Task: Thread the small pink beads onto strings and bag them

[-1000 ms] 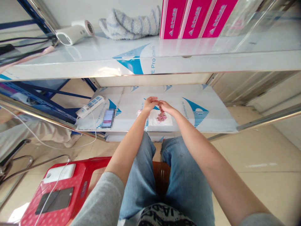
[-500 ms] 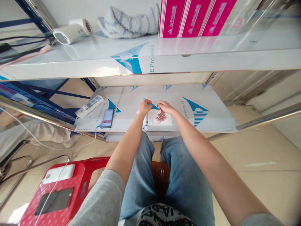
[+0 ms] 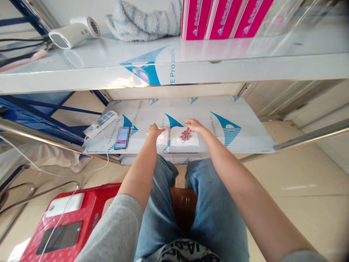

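My left hand (image 3: pixel 154 131) hovers over the shelf board, beside a clear plastic bag (image 3: pixel 163 140), and I see nothing held in it. My right hand (image 3: pixel 193 125) is just above and behind a small cluster of pink beads (image 3: pixel 186 135). Those beads lie on a white square pad (image 3: pixel 182 142), not touching the hand. Its fingertips are close together, and I cannot tell whether something tiny is between them. A low white board with blue printing (image 3: pixel 240 142) bears all of this.
A white power strip (image 3: pixel 100 124) and a pixelated phone (image 3: pixel 122 138) lie to the left on the board. Overhead is a shelf (image 3: pixel 218 69) with a hair dryer (image 3: pixel 73 32), a striped sock (image 3: pixel 141 22) and pink boxes (image 3: pixel 223 18). A red stool (image 3: pixel 71 218) is at lower left.
My left hand has moved left, away from my right hand, and now hovers over the plastic bag. My right hand has shifted slightly. The whole view has tilted a little.
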`<act>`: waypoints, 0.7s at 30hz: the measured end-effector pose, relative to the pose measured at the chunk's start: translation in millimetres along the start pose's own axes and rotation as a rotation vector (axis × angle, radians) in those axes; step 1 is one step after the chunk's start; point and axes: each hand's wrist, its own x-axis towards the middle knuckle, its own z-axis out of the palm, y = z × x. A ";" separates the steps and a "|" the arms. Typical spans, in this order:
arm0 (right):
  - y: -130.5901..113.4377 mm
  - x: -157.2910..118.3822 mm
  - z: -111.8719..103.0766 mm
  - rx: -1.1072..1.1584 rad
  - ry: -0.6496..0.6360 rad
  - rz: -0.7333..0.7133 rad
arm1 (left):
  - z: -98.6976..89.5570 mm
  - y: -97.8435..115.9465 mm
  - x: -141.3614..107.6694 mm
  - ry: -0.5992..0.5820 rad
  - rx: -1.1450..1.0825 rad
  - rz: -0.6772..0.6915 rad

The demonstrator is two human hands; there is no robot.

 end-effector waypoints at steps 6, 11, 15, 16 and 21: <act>-3.4 -2.5 1.2 0.052 -0.036 0.016 | 8.3 -5.9 11.9 -0.028 -0.001 -0.009; 0.3 -1.3 1.7 0.072 -0.051 0.043 | 11.4 -9.9 17.4 -0.101 0.028 -0.035; 6.5 3.4 3.1 0.029 -0.037 0.028 | 15.5 -11.1 23.0 -0.116 0.039 -0.041; 7.4 4.0 3.2 0.021 -0.037 0.024 | 16.8 -11.3 24.7 -0.113 0.044 -0.043; 7.2 3.8 2.5 -0.004 -0.046 0.030 | 21.3 -12.9 30.6 -0.101 0.061 -0.039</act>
